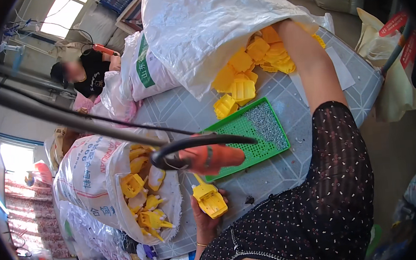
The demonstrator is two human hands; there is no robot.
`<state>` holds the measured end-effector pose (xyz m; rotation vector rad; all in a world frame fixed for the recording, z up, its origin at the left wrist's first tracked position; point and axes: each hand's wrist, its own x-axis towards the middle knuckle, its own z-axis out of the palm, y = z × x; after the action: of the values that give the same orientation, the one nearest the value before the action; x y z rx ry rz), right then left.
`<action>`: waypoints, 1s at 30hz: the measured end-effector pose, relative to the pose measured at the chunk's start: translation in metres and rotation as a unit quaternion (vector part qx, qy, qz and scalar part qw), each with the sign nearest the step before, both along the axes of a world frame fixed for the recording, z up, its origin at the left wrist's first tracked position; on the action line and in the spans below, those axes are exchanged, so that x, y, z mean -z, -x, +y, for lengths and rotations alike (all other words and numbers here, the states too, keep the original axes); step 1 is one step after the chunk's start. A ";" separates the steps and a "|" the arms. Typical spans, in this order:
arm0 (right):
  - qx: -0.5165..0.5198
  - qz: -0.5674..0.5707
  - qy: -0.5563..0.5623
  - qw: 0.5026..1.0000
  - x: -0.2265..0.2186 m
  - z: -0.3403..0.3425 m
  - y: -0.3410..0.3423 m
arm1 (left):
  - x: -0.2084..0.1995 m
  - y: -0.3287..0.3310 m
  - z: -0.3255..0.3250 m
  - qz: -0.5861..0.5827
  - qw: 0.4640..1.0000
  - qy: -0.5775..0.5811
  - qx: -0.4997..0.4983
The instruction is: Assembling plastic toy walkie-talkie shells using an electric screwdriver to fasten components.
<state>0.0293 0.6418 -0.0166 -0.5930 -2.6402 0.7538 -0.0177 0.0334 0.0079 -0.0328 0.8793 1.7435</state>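
Our two hands are well apart. The left hand [204,224] is closed around a yellow plastic piece [210,200], held over the near edge of the worktop [298,162] with its thin stem pointing up and away. The right forearm [312,58] reaches into the mouth of the big white bag [224,26]; the right hand is hidden there, so we cannot tell whether it grips anything.

Just beyond the held piece hangs an orange power tool [212,159] on a dark cable, in front of the green tray [232,128]. Small silvery bits [266,125] (screws, we would guess) lie heaped at the tray's far right, so we judge that plenty remain to be used.

Farther out, loose yellow parts [244,89] spill from the white bag; we take these as work left to do. To our left, the open printed sack [89,173] holds many stemmed yellow pieces [152,218] with pale parts among them, which we read as finished ones. By that reckoning, we seem partway through the batch.
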 end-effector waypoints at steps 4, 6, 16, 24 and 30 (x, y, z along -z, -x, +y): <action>-0.045 0.041 0.060 0.996 0.010 0.018 0.014 | 0.005 0.002 0.000 0.000 1.000 -0.021 0.005; -0.065 0.059 0.091 0.992 0.014 0.022 0.012 | 0.005 0.005 -0.001 -0.011 0.999 -0.039 0.016; -0.158 0.172 0.242 0.942 0.033 0.030 0.003 | 0.008 0.003 -0.003 0.013 1.000 -0.013 -0.003; -0.225 0.224 0.372 0.872 0.059 -0.003 -0.027 | -0.004 -0.005 0.007 0.049 0.998 0.017 -0.023; -0.070 -0.051 0.002 0.996 -0.079 -0.138 -0.048 | 0.000 0.000 -0.019 0.071 0.997 0.007 -0.035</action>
<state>0.0773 0.5034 0.0627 -0.4630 -2.7987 0.7879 -0.0179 0.0143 0.0078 0.0524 1.0031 1.8215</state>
